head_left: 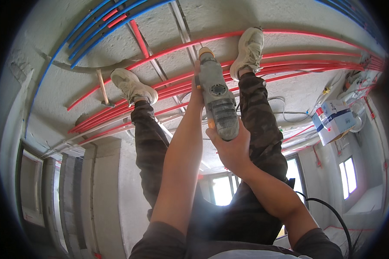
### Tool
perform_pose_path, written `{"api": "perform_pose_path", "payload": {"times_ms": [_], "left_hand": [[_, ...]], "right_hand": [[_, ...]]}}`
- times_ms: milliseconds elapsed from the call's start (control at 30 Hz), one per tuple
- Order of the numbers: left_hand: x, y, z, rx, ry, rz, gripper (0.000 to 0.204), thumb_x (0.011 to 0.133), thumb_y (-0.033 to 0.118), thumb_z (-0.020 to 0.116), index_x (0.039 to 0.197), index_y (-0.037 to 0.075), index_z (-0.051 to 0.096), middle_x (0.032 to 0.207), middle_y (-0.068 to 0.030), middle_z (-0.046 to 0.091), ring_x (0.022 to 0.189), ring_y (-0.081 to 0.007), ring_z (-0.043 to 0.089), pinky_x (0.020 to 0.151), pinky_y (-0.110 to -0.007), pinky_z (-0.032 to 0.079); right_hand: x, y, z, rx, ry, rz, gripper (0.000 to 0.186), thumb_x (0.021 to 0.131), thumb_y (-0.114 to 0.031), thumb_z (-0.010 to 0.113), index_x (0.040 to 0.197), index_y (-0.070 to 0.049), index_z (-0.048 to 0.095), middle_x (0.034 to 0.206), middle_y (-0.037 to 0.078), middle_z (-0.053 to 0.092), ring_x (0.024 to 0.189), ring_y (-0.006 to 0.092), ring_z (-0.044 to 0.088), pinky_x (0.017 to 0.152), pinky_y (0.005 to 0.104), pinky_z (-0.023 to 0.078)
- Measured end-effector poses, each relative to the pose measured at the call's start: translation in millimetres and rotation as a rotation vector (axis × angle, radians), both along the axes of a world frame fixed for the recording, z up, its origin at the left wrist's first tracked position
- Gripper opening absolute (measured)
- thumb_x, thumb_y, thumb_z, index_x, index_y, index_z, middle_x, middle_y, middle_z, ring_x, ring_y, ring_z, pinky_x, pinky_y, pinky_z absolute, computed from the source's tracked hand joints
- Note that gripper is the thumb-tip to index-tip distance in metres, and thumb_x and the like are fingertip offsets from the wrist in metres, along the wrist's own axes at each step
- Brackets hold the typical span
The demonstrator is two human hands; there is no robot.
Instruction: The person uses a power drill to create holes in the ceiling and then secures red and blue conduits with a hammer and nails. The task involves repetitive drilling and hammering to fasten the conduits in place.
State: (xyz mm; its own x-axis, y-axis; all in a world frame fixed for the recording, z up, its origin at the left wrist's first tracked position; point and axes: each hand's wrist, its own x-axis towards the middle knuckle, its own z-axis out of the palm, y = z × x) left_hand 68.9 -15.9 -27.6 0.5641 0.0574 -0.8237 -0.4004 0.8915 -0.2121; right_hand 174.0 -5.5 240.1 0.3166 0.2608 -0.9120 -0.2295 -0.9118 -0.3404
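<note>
A grey, dusty power drill (pixel 218 88) with an orange collar points away from me, its thin bit at the floor beside a red conduit (pixel 181 47). My left hand (pixel 198 90) grips the drill's left side near the front, largely hidden behind its body. My right hand (pixel 231 149) is wrapped round the rear handle. My shoes, the left (pixel 132 86) and the right (pixel 248 52), stand astride the drill among the red conduits.
A wooden-handled hammer (pixel 102 86) lies left on the concrete floor (pixel 212 21). Blue pipes (pixel 99 26), metal channels (pixel 183 30) and loose cables cross the floor. A white-and-blue box (pixel 337 121) sits at right. A black cord (pixel 333 207) hangs lower right.
</note>
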Motion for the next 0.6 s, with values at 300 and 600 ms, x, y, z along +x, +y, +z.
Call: {"api": "perform_pose_path", "payload": {"times_ms": [300, 600], "left_hand": [[-0.8, 5.6, -2.8, -0.017, 0.005, -0.018, 0.076, 0.103, 0.077, 0.048, 0.131, 0.008, 0.066, 0.109, -0.0057, 0.072, 0.092, -0.0198, 0.073, 0.082, -0.038, 0.063], [-5.7, 15.8, 0.4, -0.045, 0.028, -0.045, 0.075, 0.103, 0.078, 0.047, 0.128, 0.009, 0.066, 0.106, -0.005, 0.072, 0.092, -0.0199, 0.073, 0.082, -0.039, 0.062]], "right_hand": [[-12.4, -4.8, -7.5, 0.021, -0.037, -0.043, 0.042, 0.087, -0.011, 0.086, 0.122, -0.001, 0.065, 0.097, 0.012, 0.077, 0.089, 0.0203, 0.074, 0.083, 0.0367, 0.057], [-18.8, -1.9, -16.7, 0.025, -0.073, -0.048, 0.038, 0.088, -0.01, 0.085, 0.119, 0.001, 0.066, 0.095, 0.011, 0.076, 0.084, 0.0172, 0.071, 0.079, 0.0352, 0.057]]}}
